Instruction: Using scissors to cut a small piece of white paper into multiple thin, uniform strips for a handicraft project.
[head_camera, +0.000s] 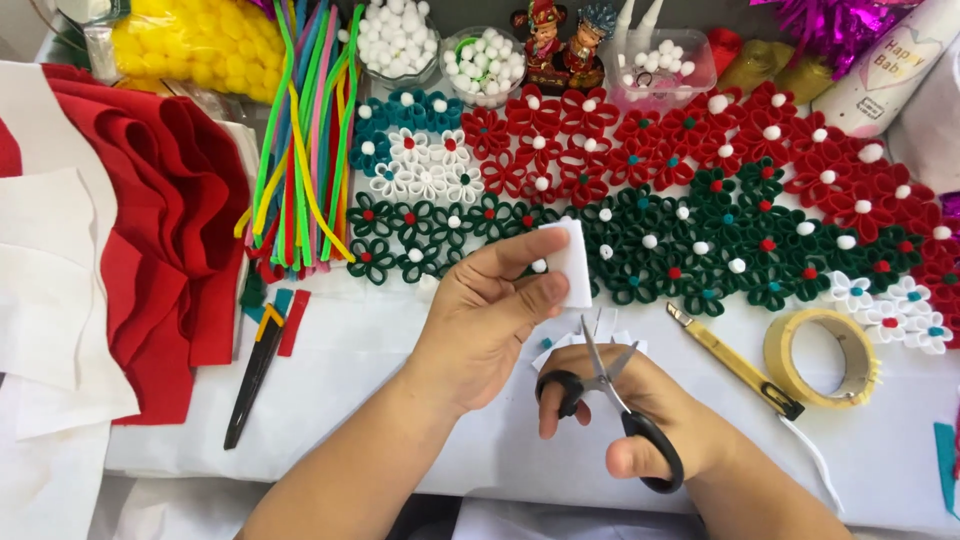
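The left hand (480, 320) was raised over the white-covered table (400, 400), its thumb and forefinger pinched shut on a small white rectangular piece of felt (572, 262); the thumb lay along the piece's upper edge, the forefinger pressed its lower part, and the other fingers curled loosely beneath; the felt stood just in front of the rows of green felt flowers (650, 255).

The right hand (640, 415) gripped a pair of black-handled scissors with steel blades (605, 400); the thumb sat through the lower loop, a finger through the upper loop, and the remaining fingers folded close around the handles; the blades were parted only slightly, their tips pointing up toward the felt but not touching it; a few small white felt scraps (605, 330) lay on the table just behind the blades.

To the right of the scissors lay a yellow utility knife (735, 365), and beside it a roll of tan tape (822, 357); red felt flowers with white and teal centres (640, 135) filled the space beyond the green ones, and white felt flowers (425, 165) sat near a bundle of coloured pipe cleaners (305, 140); folded red felt sheets (160, 230) and white felt sheets (45, 280) lay at the far left, well apart from both hands; a black glue gun or similar dark tool (255, 375) rested near them, though its kind was hard to tell; clear tubs of white pompoms (485, 60) stood at the back.
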